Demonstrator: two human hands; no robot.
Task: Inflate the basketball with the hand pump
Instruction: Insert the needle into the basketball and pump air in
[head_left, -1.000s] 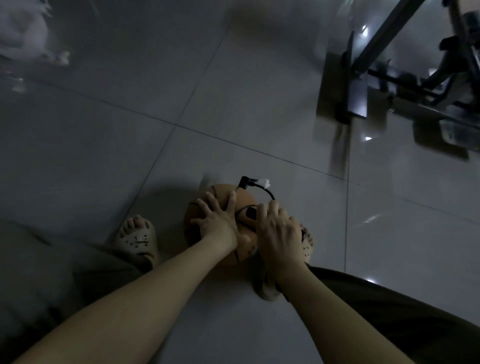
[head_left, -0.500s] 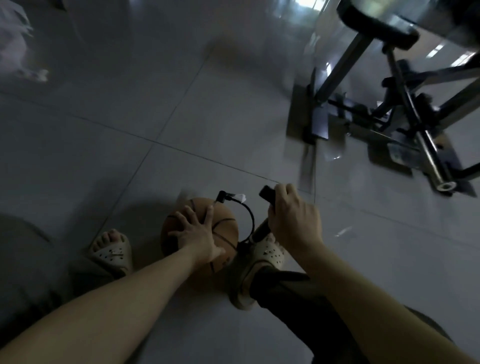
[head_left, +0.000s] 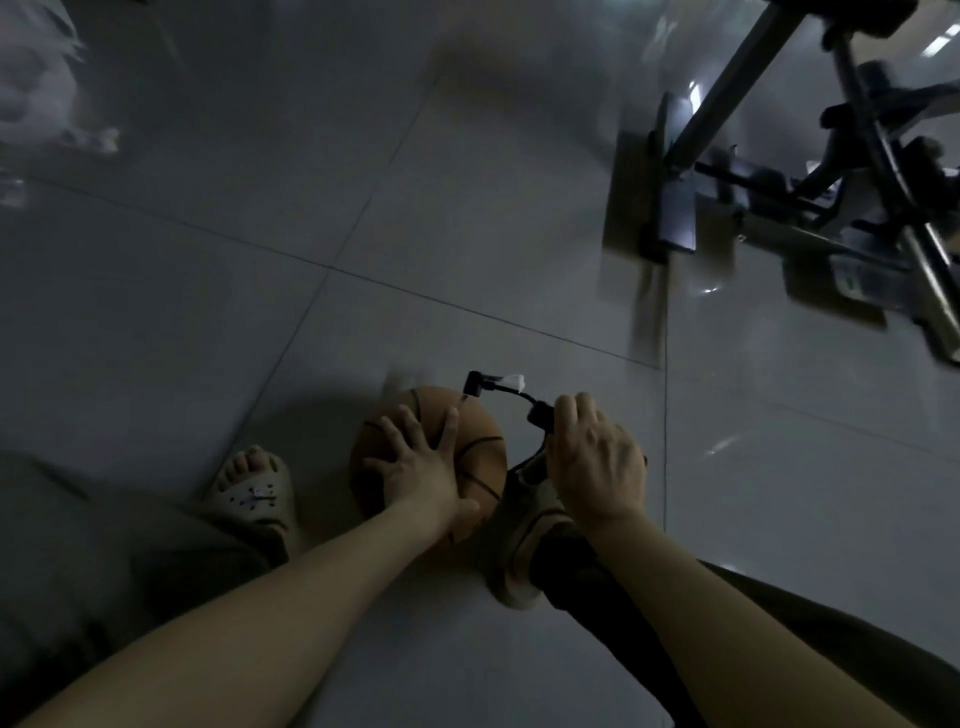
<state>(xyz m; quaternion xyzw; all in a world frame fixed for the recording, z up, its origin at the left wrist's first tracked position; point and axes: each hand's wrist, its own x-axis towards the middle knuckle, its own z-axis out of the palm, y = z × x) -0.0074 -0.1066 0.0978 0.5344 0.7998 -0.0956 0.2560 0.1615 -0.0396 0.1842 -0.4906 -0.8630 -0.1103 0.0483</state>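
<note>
The orange rubber basketball (head_left: 480, 441) sits on the glossy grey tiled floor (head_left: 311, 234). My left hand (head_left: 421, 470) lies on top, fingers spread straight. My right hand (head_left: 597, 462), just beside the ball, is curled round the handle of the black hand pump (head_left: 540, 415).

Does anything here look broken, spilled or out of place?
Nothing stands out. The basketball sits on the tiled floor under the spread left hand. The hose, with a white tag, curves from the ball's far side toward the pump handle, which the right hand grips. The picture is too dim to show fine damage.
</note>
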